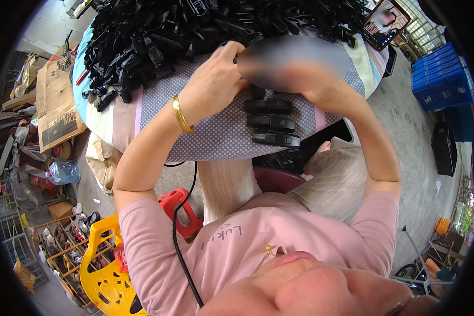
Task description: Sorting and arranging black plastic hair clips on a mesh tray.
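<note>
Black plastic parts: lie in a short row on the cloth-covered surface, just on the near side of the left hand and right hand; also spread in a large heap beyond both. Cannot tell either grip: partly curled on the left, blurred on the right.

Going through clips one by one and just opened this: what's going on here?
A seated person works at a cloth-covered table. The left hand, its fingers curled, is close to the right hand, which is mostly blurred, so what they hold can't be made out. A big heap of black parts lies beyond them, and a short row of black pieces lies nearer the person.
</note>
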The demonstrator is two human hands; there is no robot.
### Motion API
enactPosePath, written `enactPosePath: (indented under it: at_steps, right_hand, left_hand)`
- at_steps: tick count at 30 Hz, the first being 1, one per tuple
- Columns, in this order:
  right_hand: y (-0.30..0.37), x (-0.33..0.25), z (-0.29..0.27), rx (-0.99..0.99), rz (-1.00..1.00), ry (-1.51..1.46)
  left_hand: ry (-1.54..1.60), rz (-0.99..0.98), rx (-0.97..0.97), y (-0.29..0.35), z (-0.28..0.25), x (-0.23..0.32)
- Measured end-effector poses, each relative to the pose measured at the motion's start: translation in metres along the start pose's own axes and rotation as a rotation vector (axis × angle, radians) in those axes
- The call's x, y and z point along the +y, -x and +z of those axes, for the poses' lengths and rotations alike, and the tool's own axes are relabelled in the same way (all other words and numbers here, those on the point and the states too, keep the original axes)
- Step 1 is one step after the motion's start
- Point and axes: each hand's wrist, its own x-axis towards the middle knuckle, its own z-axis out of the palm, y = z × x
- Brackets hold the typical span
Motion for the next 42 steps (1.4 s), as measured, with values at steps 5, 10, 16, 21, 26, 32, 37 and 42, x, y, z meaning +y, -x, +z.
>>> enactPosePath:
  at_steps: [5,10,16,21,26,32,37,42]
  right_hand:
    - [0.002,0.014,-0.007,0.095,-0.295,0.272]
    - [-0.001,0.005,-0.005,0.287,-0.180,0.145]
    - [-0.001,0.006,-0.002,0.233,-0.257,0.176]
    - [-0.004,0.010,0.001,0.210,-0.293,0.201]
    - [-0.008,0.011,0.014,0.251,-0.350,0.108]
    - [-0.034,0.014,0.012,0.356,-0.309,0.025]
    - [-0.044,0.023,0.025,0.391,-0.294,0.379]
    - [-0.044,0.020,0.023,0.358,-0.251,0.372]
  left_hand:
    - [-0.032,0.013,0.038,0.000,0.004,0.003]
    - [0.105,-0.148,0.032,0.002,0.011,0.015]
    - [0.348,-0.244,-0.068,0.004,-0.006,0.005]
    - [0.358,-0.238,-0.047,-0.001,0.001,0.009]
    - [0.327,-0.175,-0.008,-0.002,0.004,0.007]
    - [0.162,-0.116,0.216,-0.016,-0.007,-0.016]
    - [-0.168,-0.099,0.305,-0.022,0.012,-0.040]
    - [-0.136,-0.170,0.237,-0.021,0.014,-0.027]
